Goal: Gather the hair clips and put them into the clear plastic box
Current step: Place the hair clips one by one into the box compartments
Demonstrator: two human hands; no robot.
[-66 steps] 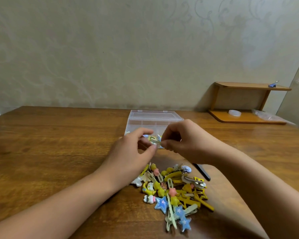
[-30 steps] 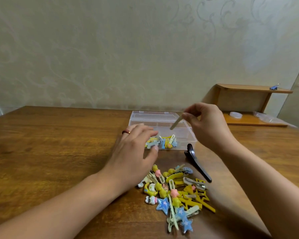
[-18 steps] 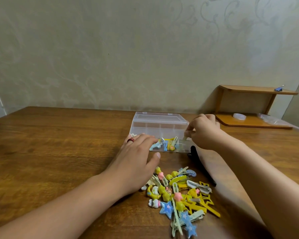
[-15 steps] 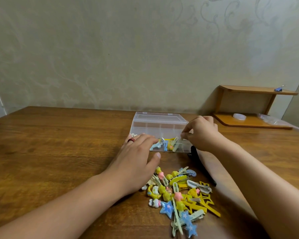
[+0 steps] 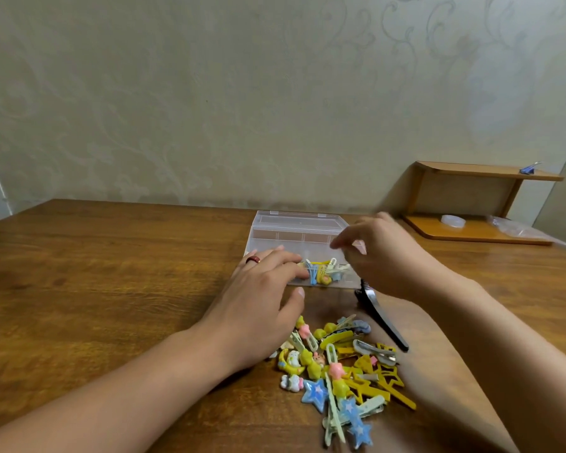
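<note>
Your desk (image 5: 111,273) carries everything here. The clear plastic box (image 5: 294,237) sits at twelve o'clock from the loose pile, lid thrown back toward the wall, with a few clips already in its near compartment. Your left hand (image 5: 262,299) lies flat, fingers straight, fingertips touching the box's near left corner; it holds nothing. Your right hand (image 5: 379,253) hovers over the box's right end, motion-blurred, fingers loosely bent; I cannot tell whether it is gripping anything.

The pile of hair clips (image 5: 340,371) rests between your forearms, near the desk's front edge. Most remain outside the box. The long black clip (image 5: 379,315) lies at two o'clock from the pile, long axis running roughly eleven to five, toothed end toward the box.

Watch your right forearm: it hangs just over the black clip and could sweep it away. The box is light; a careless drop may nudge it if your left hand lifts off.
</note>
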